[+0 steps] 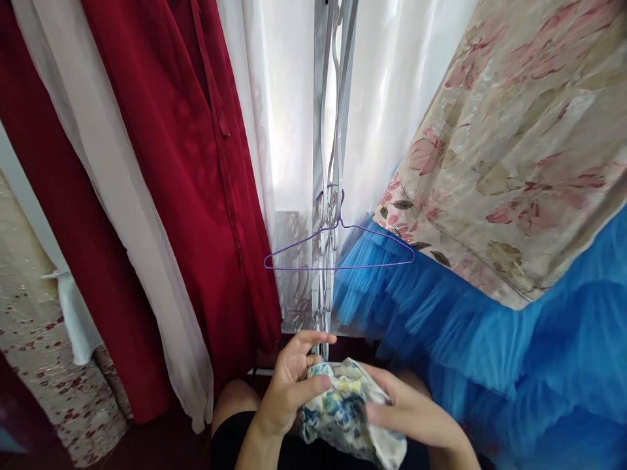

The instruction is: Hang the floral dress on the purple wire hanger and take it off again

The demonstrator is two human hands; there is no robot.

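A bunched piece of white cloth (353, 411) with a blue, green and yellow pattern is held low over my lap; I cannot make out what kind of garment it is. My left hand (294, 385) pinches its left side with the thumb on top, the index finger stretched out above. On the right side, my right hand (406, 405) grips the cloth, thumb in front and fingers behind. Beyond both hands a purple wire hanger (337, 267) hangs with nothing on it, apart from my fingers.
Red fabric (161, 163) and a pale sheer strip (112, 170) hang at the left, near a sequined floral dress (53, 365). Metallic ribbons or strips (333, 98) run down the middle before white curtains (289, 85). A floral cloth (519, 163) hangs over blue tulle (470, 339) at right.
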